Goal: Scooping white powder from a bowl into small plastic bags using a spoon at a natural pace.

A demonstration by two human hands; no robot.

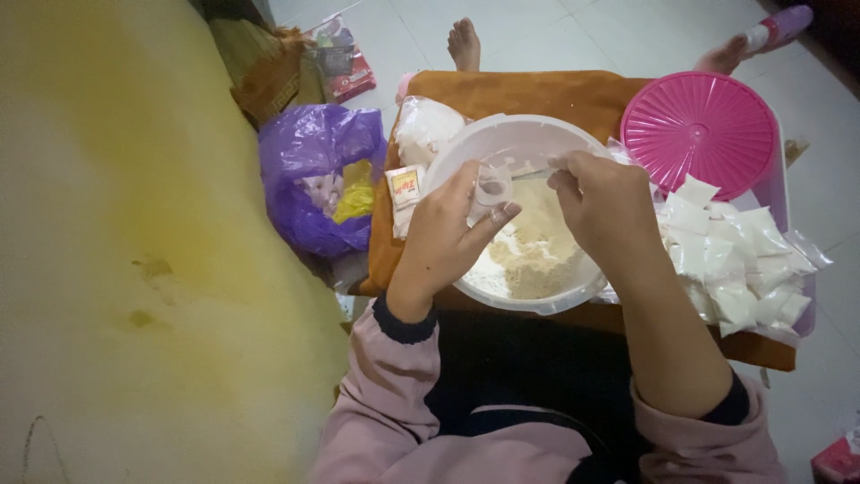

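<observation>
Noted off the table's (502, 90) left edge: purple bag (309, 170) on the floor, mouth open, contents unclear. Noted at the left edge itself: small sachet (405, 186), and behind it a clear bag of white lumps (425, 125).

Over the middle of the table, above the bowl (537, 307): left hand (443, 235), fingers closed in a pinch on a small clear pouch (493, 188), mouth held open and turned to the right. Just beside it: right hand (602, 202), fingers curled shut round a spoon (535, 174), tip at the pouch mouth. Below both, inside the bowl: tan powder (537, 251), heaped toward the near side.

Judged step: portioning powder from spoon into pouch. Judged need for the next move: pouch mouth kept wide and over the bowl, spoon tipped slowly, so that spill drops back into the bowl.

Along the right edge: heap of white packets (735, 260) in a tray, pink lid (699, 130) behind.

Hard to make out: load on the spoon, hidden by the fingers; fill level of the pouch, blurred; tray outline, buried under packets. Cut off at the top: two bare feet.
</observation>
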